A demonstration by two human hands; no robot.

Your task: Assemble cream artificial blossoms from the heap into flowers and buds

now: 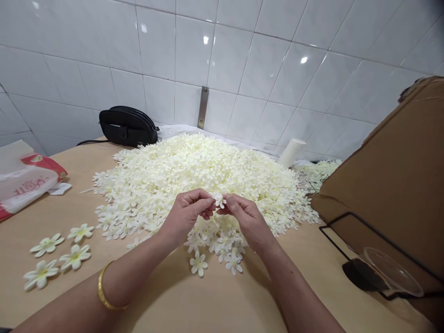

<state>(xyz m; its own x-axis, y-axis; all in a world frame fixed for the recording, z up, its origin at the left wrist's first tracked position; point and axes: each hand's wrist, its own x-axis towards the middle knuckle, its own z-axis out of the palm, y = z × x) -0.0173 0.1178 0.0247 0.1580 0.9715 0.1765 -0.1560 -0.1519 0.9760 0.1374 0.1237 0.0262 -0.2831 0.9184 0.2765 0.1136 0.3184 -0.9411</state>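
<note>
My left hand (189, 210) and my right hand (243, 215) meet above the near edge of a big pile of cream fabric flowers (194, 173). Both pinch the same small cream flower (219, 200) between thumbs and fingertips. A gold bangle (104, 291) sits on my left wrist. Several larger flowers (58, 256) lie apart in a small group on the table at the left. A single flower (199, 263) lies on the wood just below my hands.
A black pouch (127, 126) lies at the back by the tiled wall. A red and white plastic packet (26, 182) is at the left edge. A brown cardboard box (391, 185) stands at the right, with a black wire stand and clear lid (391, 277) before it. A white roll (292, 151) stands behind the pile.
</note>
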